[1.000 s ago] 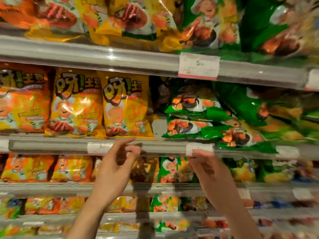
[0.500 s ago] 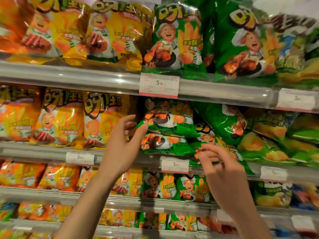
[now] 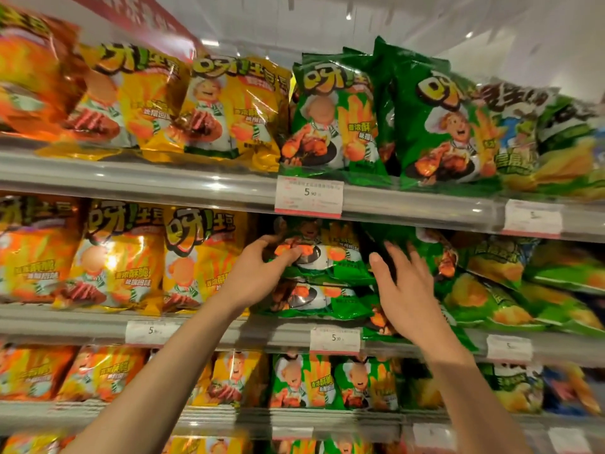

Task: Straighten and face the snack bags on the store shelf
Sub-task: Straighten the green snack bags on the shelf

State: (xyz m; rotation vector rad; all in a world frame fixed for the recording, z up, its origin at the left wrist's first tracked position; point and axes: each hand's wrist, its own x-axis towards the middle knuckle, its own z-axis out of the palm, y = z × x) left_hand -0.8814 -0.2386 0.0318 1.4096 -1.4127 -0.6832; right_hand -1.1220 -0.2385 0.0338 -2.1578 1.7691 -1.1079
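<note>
On the second shelf, green snack bags lie flat in a stack. My left hand grips the left end of the top green bag, thumb above and fingers curled under its edge. A second green bag lies under it. My right hand rests with fingers spread against a tilted green bag just to the right. Yellow bags stand upright to the left of my left hand.
The top shelf holds upright yellow bags and green bags. Slumped lime-green bags fill the second shelf's right. Price tags hang on the rails. Lower shelves hold more bags.
The view has tilted upward. Both hands rose from the shelf rail to the flat green bags; the left hand closed on the top bag, the right spread against the tilted one.
</note>
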